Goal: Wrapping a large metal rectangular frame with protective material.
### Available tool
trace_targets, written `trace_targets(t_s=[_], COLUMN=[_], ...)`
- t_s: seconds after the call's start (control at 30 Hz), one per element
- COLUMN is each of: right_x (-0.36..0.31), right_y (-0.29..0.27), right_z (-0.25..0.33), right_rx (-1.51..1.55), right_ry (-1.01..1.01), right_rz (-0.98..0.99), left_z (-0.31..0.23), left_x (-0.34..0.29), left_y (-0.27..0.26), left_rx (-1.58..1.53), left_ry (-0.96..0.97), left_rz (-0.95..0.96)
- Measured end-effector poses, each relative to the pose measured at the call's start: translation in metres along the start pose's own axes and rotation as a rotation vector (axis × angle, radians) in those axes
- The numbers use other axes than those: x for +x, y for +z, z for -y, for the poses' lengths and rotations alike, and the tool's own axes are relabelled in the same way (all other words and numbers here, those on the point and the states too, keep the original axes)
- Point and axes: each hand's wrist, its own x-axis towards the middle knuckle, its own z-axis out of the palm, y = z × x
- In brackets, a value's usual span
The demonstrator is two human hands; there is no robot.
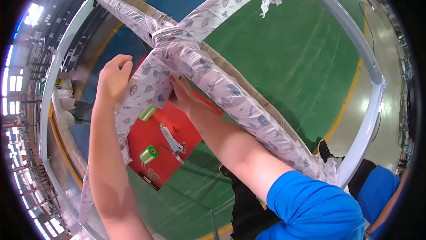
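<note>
A frame of crossing bars is covered in white wrapping film (222, 80) with a grey print, bunched thickly where the bars meet. My left hand (114, 78) is beside the wrapped bar that runs down to the lower left. Its fingers are loosely bent, slightly apart, and nothing shows between them. At the other side of that bar, my right hand (181, 92) pinches the edge of a loose patterned sheet (148, 82) just below the crossing. Part of the right fingers is hidden behind the sheet.
Below the bars is a red board (155, 169) with a utility knife (172, 140), a green roll of film (149, 154), a second green roll (147, 113) and small loose parts. A grey curved tube (346, 18) rims the frame. A torn scrap (270, 1) hangs from it. Another person (377, 182) stands at right.
</note>
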Motion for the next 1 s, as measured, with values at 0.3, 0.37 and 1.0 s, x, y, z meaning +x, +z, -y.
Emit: trace_targets(t_s=[0.3, 0.37, 1.0], right_x=[0.031, 0.033, -0.151], right_y=[0.041, 0.039, 0.055], right_z=[-0.018, -0.026, 0.027], right_rx=[0.198, 0.2, 0.061], right_ry=[0.006, 0.012, -0.296], right_rz=[0.667, 0.486, 0.533], left_z=[0.07, 0.068, -0.074], left_x=[0.03, 0.032, -0.131], left_y=[0.036, 0.033, -0.032], left_rx=[-0.281, -0.134, -0.245], left_ry=[-0.39, -0.362, 0.17], left_rz=[0.53, 0.423, 0.141])
